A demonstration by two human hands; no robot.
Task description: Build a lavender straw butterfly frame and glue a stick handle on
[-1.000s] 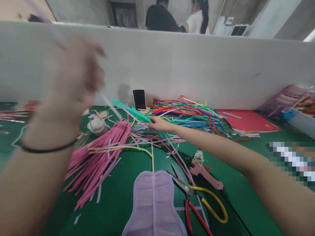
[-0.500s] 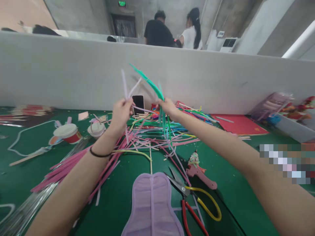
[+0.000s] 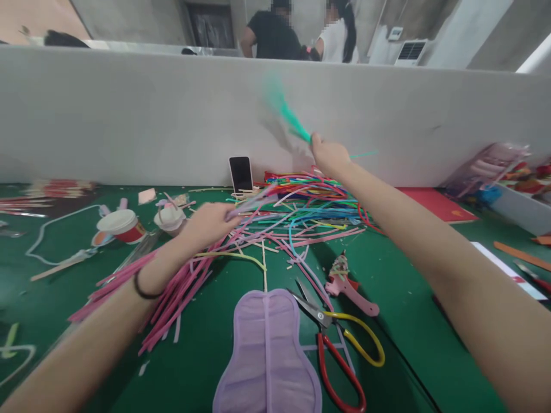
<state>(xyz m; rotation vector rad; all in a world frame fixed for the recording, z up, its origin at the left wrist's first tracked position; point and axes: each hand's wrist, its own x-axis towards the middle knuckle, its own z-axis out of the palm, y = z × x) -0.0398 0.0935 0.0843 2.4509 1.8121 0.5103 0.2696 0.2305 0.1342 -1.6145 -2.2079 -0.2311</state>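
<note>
My right hand is raised in front of the white partition, closed around a bundle of green pipe cleaners whose far ends are smeared by motion. Lower and to the left, my left hand grips pale purple pipe cleaners over the heap. Beneath both hands spreads a tangle of multicoloured pipe cleaners, with a pink bunch under my left forearm. Close to me lies a purple wing-like or petal-like piece with a pale stem. Beside it rest scissors with one yellow and one red handle.
A phone leans against the partition. At left stand a lidded paper cup and a small white pot. A pink glue gun with a cable lies right of the scissors. A red folder is farther right.
My right hand has moved up and right with the green bundle, away from the heap. My left hand has dropped lower, and its purple pipe cleaners now point right. The view has tilted down slightly.
</note>
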